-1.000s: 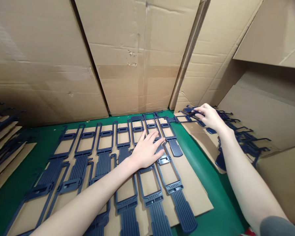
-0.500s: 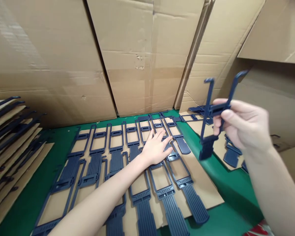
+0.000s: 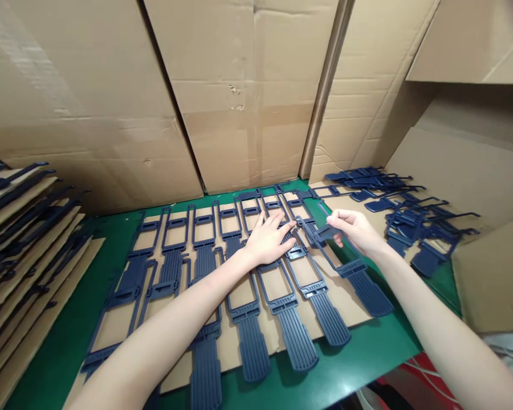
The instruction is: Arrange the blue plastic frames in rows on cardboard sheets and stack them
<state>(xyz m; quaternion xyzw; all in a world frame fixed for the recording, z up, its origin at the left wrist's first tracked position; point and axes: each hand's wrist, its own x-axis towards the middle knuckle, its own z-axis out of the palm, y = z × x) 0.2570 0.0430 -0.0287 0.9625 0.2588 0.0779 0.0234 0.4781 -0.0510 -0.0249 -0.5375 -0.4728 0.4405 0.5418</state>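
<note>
Rows of dark blue plastic frames with ribbed tongues, such as this plastic frame (image 3: pixel 298 336), lie on a cardboard sheet (image 3: pixel 344 310). My left hand (image 3: pixel 269 239) rests flat over the middle of the rows, fingers spread. At the right end of the near row, my right hand (image 3: pixel 353 228) pinches the crossbar of another dark blue plastic frame (image 3: pixel 370 290). That frame's ribbed tongue points toward me, and its hooked arms reach away toward the back. Whether it touches the cardboard I cannot tell.
Cardboard sheets layered with similar frames form a stack (image 3: pixel 29 262) on the left. A jumbled pile of frames (image 3: pixel 414 216) sits at the right on the green table (image 3: pixel 312 387). Large cardboard boxes (image 3: pixel 248 142) wall off the back. Something red (image 3: pixel 419 378) shows below the table edge.
My right hand has lowered the plastic frame from the air at the right to the right end of the near row. My left hand stays on the rows.
</note>
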